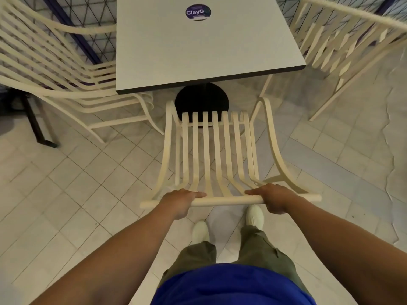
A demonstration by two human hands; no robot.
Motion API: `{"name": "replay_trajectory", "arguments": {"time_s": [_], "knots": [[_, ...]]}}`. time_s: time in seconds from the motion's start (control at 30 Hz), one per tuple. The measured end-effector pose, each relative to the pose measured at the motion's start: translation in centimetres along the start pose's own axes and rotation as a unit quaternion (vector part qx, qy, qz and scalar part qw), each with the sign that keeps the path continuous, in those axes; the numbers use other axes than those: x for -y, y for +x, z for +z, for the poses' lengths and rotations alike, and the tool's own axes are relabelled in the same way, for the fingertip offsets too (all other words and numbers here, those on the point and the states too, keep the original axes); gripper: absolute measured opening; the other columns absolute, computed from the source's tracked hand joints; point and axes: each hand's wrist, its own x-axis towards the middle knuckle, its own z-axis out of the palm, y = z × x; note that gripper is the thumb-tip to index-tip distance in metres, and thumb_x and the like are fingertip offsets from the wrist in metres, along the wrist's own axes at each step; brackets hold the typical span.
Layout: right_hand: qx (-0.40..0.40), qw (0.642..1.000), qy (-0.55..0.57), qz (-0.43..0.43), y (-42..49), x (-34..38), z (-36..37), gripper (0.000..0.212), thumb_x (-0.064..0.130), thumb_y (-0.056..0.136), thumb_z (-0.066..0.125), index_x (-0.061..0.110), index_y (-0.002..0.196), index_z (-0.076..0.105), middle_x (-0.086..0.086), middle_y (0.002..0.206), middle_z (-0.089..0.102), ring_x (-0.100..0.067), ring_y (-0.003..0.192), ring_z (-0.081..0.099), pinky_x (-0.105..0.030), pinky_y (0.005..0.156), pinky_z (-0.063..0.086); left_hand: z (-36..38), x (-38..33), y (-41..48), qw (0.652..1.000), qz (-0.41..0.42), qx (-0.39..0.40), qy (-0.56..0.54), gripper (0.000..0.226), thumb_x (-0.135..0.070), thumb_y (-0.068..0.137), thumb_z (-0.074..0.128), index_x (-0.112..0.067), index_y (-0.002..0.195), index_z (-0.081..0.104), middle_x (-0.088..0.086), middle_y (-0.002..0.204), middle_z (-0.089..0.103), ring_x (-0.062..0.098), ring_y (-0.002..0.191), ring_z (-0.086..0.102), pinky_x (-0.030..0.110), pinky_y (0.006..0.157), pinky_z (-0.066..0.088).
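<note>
Standing at lower centre of the frame behind a cream slatted chair (217, 150), holding it by the top rail (224, 201). Left grip (182, 200) clenched round the rail left of its middle, right grip (273, 198) clenched round it right of the middle, a thumb of each stretched inward along the top. Chair set mid-frame, seat turned toward the grey bench (198, 51) in the upper centre, front edge just short of the bench edge and above its round black base (201, 100).

Judged partway through tucking the chair in: lined up square with the bench, not yet slid beneath it. Left to do, by the look of things: push forward to bring the seat under the top, then release the rail. Cannot tell: all legs on the tiled floor (77, 183), or tipped back.

Counted: three cream chairs in view. The one in hand; a second chair (66, 69) at upper left, drawn close to the bench side, possibly with others stacked in it, too tangled to tell; a third chair (343, 47) at upper right, blurred, near the bench corner. One bench, carrying one round purple sticker (198, 11) near the top edge of the frame. Two grips, both on the one rail. Two pale shoes (200, 231) at lower centre, below the rail. One dark stand (37, 119) at the left edge.
</note>
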Motion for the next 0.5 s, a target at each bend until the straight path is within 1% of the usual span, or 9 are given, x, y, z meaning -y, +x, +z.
{"name": "replay_trajectory", "arguments": {"time_s": [0.1,0.2,0.27,0.37,0.43,0.5], "knots": [[0.002,1.0,-0.013,-0.009,0.8,-1.6,-1.2,0.077,0.004,0.09,0.062,0.051,0.145,0.035,0.001,0.128,0.056,-0.019,0.103,0.058,-0.032,0.09,0.049,-0.6,-1.5,0.5,1.0,-0.014,-0.009,-0.012,0.089,0.006,0.091,0.055,-0.053,0.151,0.023,0.005,0.118,0.057,0.024,0.091,0.061,0.038,0.078,0.056],[0.012,0.999,-0.033,-0.02,1.2,-3.5,-2.3,0.078,0.005,0.09,0.062,0.051,0.145,0.034,0.001,0.13,0.056,-0.019,0.104,0.059,-0.032,0.091,0.05,-1.2,-3.3,1.2,0.999,-0.025,-0.017,-0.031,0.088,0.005,0.092,0.055,-0.052,0.151,0.023,0.005,0.12,0.057,0.021,0.087,0.058,0.034,0.072,0.051],[0.021,0.999,-0.036,-0.033,1.5,-4.2,-2.9,0.077,0.006,0.09,0.062,0.05,0.147,0.033,0.001,0.131,0.055,-0.019,0.105,0.059,-0.033,0.092,0.05,-1.6,-3.7,1.5,0.999,-0.032,-0.017,-0.033,0.088,0.005,0.093,0.053,-0.054,0.15,0.023,0.004,0.119,0.057,0.02,0.085,0.056,0.034,0.072,0.051],[0.035,0.997,-0.036,-0.062,1.9,-5.4,-3.6,0.073,0.011,0.09,0.062,0.048,0.147,0.034,-0.001,0.134,0.054,-0.022,0.112,0.057,-0.037,0.097,0.048,-1.7,-4.5,1.9,0.997,-0.053,-0.015,-0.048,0.088,0.005,0.093,0.051,-0.057,0.149,0.024,0.001,0.117,0.056,0.019,0.085,0.058,0.034,0.073,0.053],[0.053,0.995,-0.027,-0.077,2.0,-6.4,-4.1,0.073,0.013,0.088,0.063,0.047,0.147,0.034,-0.001,0.136,0.053,-0.024,0.115,0.056,-0.039,0.099,0.047,-1.5,-4.6,2.2,0.996,-0.067,-0.003,-0.061,0.089,0.004,0.092,0.049,-0.061,0.146,0.024,0.0,0.119,0.057,0.017,0.084,0.059,0.034,0.071,0.054],[0.07,0.993,-0.032,-0.089,1.9,-7.3,-4.4,0.076,0.012,0.087,0.063,0.044,0.149,0.033,-0.002,0.138,0.053,-0.024,0.117,0.056,-0.039,0.1,0.047,-1.3,-4.3,2.3,0.994,-0.077,0.007,-0.075,0.088,0.001,0.092,0.048,-0.067,0.142,0.024,-0.002,0.123,0.057,0.017,0.083,0.061,0.036,0.072,0.057]]}}
